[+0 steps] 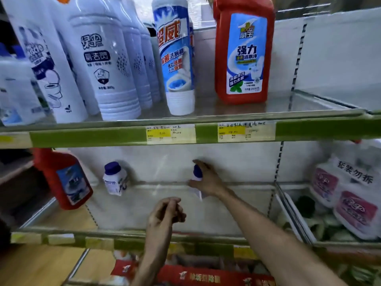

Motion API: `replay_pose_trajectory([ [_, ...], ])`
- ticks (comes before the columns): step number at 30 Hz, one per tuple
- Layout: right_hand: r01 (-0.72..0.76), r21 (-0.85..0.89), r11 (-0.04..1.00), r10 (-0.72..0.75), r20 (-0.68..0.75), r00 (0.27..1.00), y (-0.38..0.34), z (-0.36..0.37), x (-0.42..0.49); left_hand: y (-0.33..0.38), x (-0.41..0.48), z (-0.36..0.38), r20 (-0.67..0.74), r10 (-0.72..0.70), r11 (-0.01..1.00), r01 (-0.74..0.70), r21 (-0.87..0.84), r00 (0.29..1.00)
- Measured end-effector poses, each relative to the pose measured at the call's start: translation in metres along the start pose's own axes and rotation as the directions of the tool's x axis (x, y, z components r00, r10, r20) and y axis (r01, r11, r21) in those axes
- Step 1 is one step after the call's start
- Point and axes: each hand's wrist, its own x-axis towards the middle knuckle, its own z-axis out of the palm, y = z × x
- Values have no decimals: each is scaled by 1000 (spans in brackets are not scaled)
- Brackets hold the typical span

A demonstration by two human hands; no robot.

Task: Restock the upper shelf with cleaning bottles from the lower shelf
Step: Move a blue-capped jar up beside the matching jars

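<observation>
My right hand (206,178) reaches to the back of the lower shelf (127,213) and wraps a small white bottle with a blue cap (197,171). A second small blue-capped bottle (114,178) stands to its left against the back wall. A red bottle (66,178) stands at the lower shelf's left. My left hand (167,211) hovers over the shelf's front with fingers curled and nothing in it. On the upper shelf (237,112) stand a red bottle (243,50), a white and blue bottle (177,58) and several white bottles (107,65).
The upper shelf's right part (321,102) holds nothing. White and pink refill pouches (346,195) fill the lower right compartment. Price tags (171,134) sit on the green shelf edge. Red packages (206,277) lie on the shelf below.
</observation>
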Motion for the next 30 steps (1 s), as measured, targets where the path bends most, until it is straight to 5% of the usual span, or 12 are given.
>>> replay_pose_trajectory([
  [5, 63, -15, 998, -64, -108, 992, 0, 7, 7, -4, 6, -21, -22, -2, 999, 3, 45, 1000],
  [9, 93, 214, 972, -67, -126, 990, -24, 4, -17, 2, 7, -32, -52, -55, 988, 62, 141, 997],
  [15, 64, 349, 935, -51, -46, 998, -92, -1, -52, 34, -5, -38, 21, -169, 954, 158, 255, 985],
  [24, 53, 379, 924, -105, 118, 987, -136, 13, -77, 76, -43, -64, -164, -180, 901, 229, 368, 970],
  [26, 61, 465, 883, -151, 158, 976, -147, 20, -86, 81, -51, -76, -188, -200, 918, 251, 307, 961],
  [30, 56, 581, 812, -233, 234, 944, -170, 39, -104, 82, -65, -102, -186, -375, 921, 342, -185, 908],
])
